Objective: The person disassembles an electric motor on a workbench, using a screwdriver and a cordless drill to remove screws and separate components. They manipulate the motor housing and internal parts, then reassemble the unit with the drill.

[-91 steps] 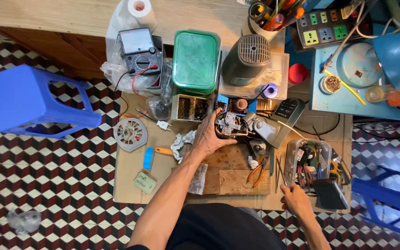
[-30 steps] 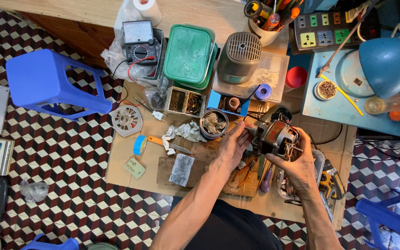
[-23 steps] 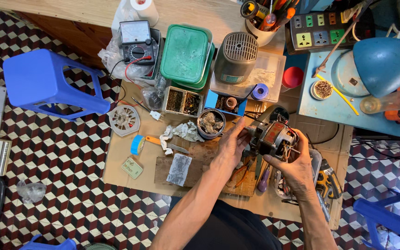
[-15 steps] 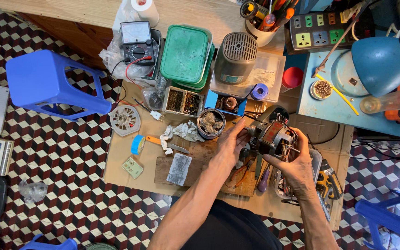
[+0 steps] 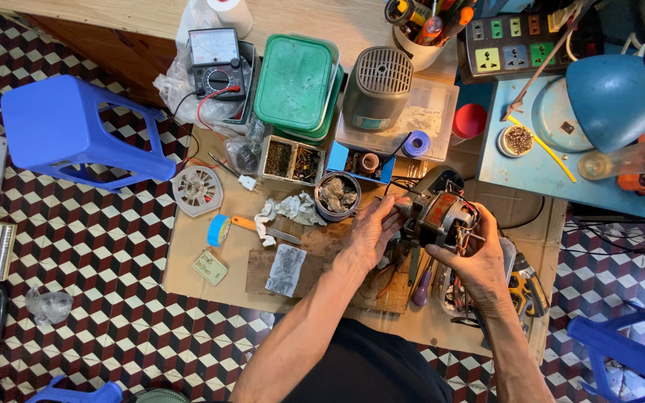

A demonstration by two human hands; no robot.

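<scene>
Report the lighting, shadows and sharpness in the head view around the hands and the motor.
Head view: even, soft light, no glare; left hand and right hand hold the motor, all fairly sharp; faint shadows on the wooden board; frame edges bend slightly, blue stool a little soft.

Bright, even overhead light, soft short shadows, sharp focus at centre, slight wide-angle bending toward the edges.

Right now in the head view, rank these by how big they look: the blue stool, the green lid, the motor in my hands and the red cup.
Largest to smallest:
1. Blue stool
2. Green lid
3. Motor, partly covered by both hands, so unsure
4. Red cup
</scene>
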